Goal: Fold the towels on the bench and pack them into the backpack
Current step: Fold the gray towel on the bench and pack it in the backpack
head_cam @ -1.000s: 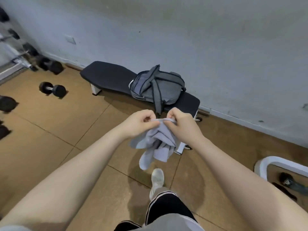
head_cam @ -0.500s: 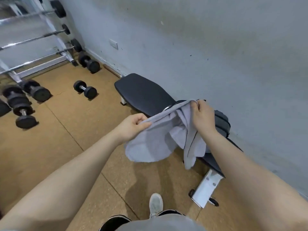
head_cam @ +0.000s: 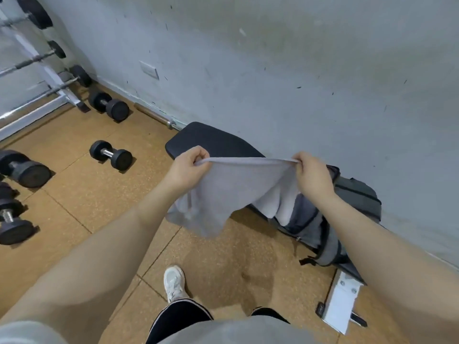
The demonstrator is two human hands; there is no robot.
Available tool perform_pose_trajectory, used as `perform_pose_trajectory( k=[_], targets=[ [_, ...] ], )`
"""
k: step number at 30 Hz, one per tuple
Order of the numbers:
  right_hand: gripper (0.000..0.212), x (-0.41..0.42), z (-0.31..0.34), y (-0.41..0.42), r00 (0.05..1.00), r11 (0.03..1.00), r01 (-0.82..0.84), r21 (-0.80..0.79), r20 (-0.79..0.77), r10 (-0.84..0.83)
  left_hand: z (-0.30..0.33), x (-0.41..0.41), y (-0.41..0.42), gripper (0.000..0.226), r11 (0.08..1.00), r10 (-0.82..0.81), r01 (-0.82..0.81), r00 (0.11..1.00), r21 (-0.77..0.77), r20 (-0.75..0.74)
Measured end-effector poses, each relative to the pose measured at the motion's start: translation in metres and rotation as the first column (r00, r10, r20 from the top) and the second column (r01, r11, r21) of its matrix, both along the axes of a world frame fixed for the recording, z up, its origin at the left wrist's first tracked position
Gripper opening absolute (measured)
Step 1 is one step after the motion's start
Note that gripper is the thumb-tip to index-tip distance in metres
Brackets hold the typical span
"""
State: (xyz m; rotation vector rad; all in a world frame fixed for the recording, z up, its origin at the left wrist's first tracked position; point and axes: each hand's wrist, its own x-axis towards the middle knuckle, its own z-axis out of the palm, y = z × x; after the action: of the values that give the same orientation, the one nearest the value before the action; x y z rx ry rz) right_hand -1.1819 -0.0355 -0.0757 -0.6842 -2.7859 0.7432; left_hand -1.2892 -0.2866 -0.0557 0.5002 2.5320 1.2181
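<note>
The left hand and right hand each pinch a top corner of the gray towel. The hands are now wide apart, so the top edge is pulled straight; before, the towel was bunched up. It hangs in the air over the black bench. The gray backpack lies on the bench, behind the right hand.

No readable text was found.
No lettering, brand, number or sign could be made out on any surface; everything was seen unmarked.
</note>
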Motion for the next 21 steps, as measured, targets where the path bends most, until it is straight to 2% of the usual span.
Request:
perform_pose_trajectory(
  k=[3,5,8,11,16,21],
  targets=[
    [0.025,-0.037,-0.016,-0.014,0.996,0.996,0.088,0.014,0.028,-0.089,-0.009,-0.062,-0.008,0.005,0.995,-0.087,0.084,0.995,-0.057,-0.044],
    [0.025,-0.060,-0.034,-0.029,0.981,0.982,0.180,-0.058,0.087,-0.175,-0.021,-0.103,-0.016,0.005,0.982,-0.155,0.152,0.988,-0.115,-0.016],
    [0.022,-0.086,-0.060,-0.054,0.936,0.908,0.328,-0.261,0.216,-0.277,-0.044,-0.153,-0.030,0.010,0.933,-0.288,0.303,0.952,-0.195,0.104],
    [0.020,-0.107,-0.084,-0.066,0.912,0.867,0.365,-0.340,0.319,-0.259,-0.065,-0.189,-0.039,0.013,0.880,-0.354,0.400,0.912,-0.255,0.207],
    [0.030,-0.160,-0.106,-0.048,0.911,0.873,0.324,-0.365,0.369,-0.184,-0.096,-0.250,-0.023,0.011,0.838,-0.342,0.390,0.921,-0.382,0.188],
    [0.023,-0.241,-0.158,0.004,0.891,0.890,0.322,-0.323,0.421,-0.169,-0.153,-0.327,0.028,0.009,0.809,-0.332,0.334,0.939,-0.483,0.093]
  ],
)
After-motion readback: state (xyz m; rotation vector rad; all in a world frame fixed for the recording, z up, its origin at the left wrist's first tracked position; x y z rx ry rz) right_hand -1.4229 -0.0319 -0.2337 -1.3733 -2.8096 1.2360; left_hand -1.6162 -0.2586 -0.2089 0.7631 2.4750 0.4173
